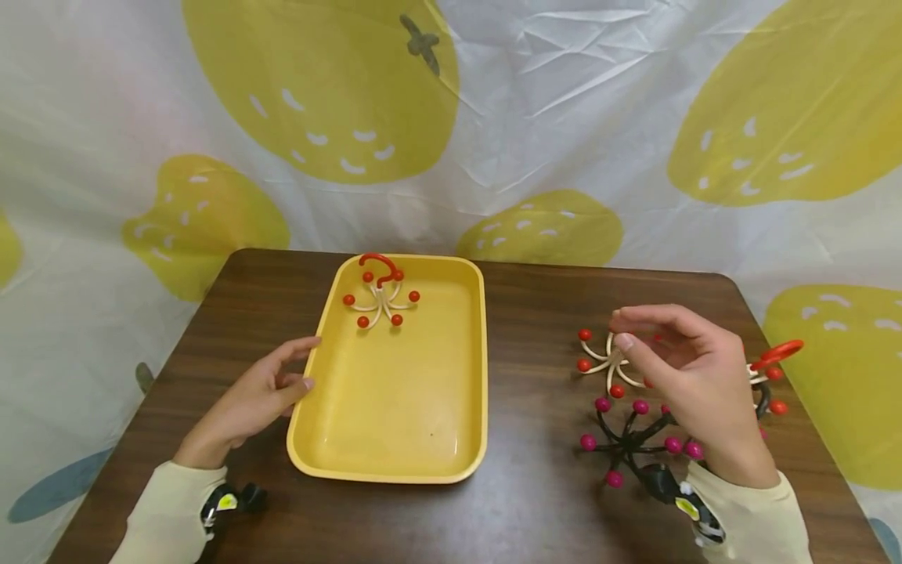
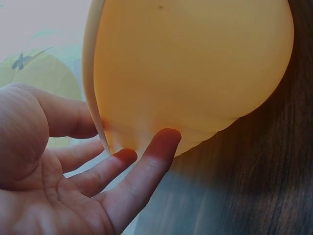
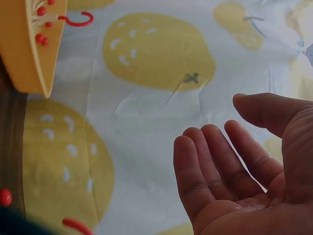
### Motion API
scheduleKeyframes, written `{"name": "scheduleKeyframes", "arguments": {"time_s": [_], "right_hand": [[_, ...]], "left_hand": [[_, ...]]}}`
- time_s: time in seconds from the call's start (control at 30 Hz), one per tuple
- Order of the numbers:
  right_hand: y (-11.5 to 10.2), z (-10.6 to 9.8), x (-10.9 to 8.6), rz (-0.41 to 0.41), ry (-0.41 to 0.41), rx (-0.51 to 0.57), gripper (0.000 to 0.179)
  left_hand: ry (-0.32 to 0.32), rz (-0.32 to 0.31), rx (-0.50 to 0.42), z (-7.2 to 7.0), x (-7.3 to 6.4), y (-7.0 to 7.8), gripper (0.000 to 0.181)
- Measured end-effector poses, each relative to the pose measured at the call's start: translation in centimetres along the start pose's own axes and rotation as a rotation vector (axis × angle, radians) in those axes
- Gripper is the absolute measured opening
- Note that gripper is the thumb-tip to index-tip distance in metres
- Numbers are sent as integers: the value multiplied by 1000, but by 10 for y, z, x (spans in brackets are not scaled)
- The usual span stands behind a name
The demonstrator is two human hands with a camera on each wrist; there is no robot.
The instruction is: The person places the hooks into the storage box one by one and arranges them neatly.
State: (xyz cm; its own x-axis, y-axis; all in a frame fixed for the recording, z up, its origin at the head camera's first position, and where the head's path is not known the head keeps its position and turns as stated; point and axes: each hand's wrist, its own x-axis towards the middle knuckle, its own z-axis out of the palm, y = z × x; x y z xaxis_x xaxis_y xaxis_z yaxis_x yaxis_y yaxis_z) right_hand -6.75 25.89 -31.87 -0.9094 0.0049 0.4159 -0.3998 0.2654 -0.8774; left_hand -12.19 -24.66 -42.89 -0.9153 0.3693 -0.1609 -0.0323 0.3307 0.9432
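One knobbed hanger [image 1: 381, 301] is in the yellow tray [image 1: 402, 399], with more hangers [image 1: 629, 444] left outside; straight-fingered left hand [image 1: 257, 395] touches its side, loosely curved right hand [image 1: 705, 384] holds nothing

The left hand [image 1: 255, 392] touches the left rim of a yellow tray [image 1: 387, 407] with its fingers [image 1: 292, 345]. In the tray's far left corner rests a cream hanger with red balls [image 1: 380, 301] and a red hook. Across the bench [image 1: 528, 501], the right hand [image 1: 694, 376] hovers with curved fingers [image 1: 655, 313], thumb near forefinger. Beside it lie another cream, red-balled hanger [image 1: 611, 360] and a black hanger with magenta balls [image 1: 629, 442]; a red hook [image 1: 778, 354] juts out on its right. White cloth [image 1: 550, 102] printed with yellow fruit hangs behind.
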Motion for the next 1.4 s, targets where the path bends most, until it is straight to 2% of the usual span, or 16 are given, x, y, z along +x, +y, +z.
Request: {"name": "scheduleKeyframes", "arguments": {"time_s": [0.23, 0.43, 0.6, 0.67, 0.8, 0.93, 1.23, 1.4], "right_hand": [[6, -15, -14, 70, 24, -19, 29], [7, -25, -24, 122, 10, -159, 30], [11, -32, -30, 116, 11, -132, 31], [12, -34, -33, 118, 17, -166, 31], [16, -38, -38, 149, 17, -305, 30], [21, -42, -45, 164, -11, -367, 31], [32, -45, -62, 179, -88, -400, 37], [37, -45, -64, 167, -91, -404, 36]], "left_hand": [[4, 4, -3, 0, -1, 2, 64], [15, -5, 1, 1, -1, 2, 64], [20, -5, 11, 0, -2, 1, 64], [21, -9, 13, 0, -2, 0, 64], [22, -20, 17, -1, -1, -2, 63], [21, -25, 17, -1, 0, -3, 63], [14, -19, 19, -1, 0, -1, 62], [15, -11, 18, -1, 0, -2, 63]]}}
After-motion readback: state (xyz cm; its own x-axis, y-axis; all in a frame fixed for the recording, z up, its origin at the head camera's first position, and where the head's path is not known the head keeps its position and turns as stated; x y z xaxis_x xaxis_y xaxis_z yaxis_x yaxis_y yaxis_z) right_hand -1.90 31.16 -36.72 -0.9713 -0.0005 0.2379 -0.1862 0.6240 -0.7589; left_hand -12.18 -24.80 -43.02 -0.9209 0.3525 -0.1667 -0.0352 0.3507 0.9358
